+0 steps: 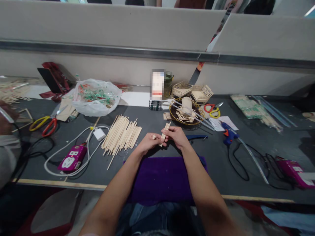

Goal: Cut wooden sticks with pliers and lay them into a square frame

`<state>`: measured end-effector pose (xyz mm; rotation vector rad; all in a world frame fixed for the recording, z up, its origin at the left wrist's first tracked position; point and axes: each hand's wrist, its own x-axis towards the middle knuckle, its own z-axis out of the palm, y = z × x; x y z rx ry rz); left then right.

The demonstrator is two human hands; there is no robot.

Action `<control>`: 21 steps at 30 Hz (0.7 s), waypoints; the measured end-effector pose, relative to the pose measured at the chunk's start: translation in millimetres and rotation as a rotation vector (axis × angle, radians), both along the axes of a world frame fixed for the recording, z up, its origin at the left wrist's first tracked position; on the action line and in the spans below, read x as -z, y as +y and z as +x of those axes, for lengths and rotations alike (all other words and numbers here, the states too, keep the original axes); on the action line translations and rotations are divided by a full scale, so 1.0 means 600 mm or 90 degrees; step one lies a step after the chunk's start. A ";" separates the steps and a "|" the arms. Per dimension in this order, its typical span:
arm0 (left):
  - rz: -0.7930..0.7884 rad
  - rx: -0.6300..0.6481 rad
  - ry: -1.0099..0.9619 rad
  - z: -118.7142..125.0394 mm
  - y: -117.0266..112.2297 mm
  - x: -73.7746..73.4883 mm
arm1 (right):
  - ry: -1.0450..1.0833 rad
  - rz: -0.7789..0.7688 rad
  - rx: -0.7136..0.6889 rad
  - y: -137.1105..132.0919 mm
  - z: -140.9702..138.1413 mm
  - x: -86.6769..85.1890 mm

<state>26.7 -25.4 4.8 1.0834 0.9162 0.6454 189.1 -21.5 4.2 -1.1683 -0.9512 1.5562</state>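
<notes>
The left grip and right grip are pinching a small bundle of thin, pale wooden sticks, risking spillage if finger pressure is slackening.

A small bundle of thin, pale wooden sticks is held to the right of the loose stick pile, side by side, its far end slanting rightward. Separate pale stick ends show nearer the pile, their length hidden.
</notes>
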 end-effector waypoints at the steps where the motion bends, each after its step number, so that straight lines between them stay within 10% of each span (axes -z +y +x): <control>1: -0.002 -0.005 -0.006 0.001 -0.001 -0.003 | 0.001 0.001 -0.001 0.000 0.000 -0.001; 15: -0.030 -0.113 0.011 0.002 0.002 0.010 | -0.100 0.208 0.198 -0.010 0.017 -0.027; 21: -0.073 -0.136 -0.039 -0.006 0.005 0.017 | -0.198 0.365 0.012 -0.018 0.025 -0.026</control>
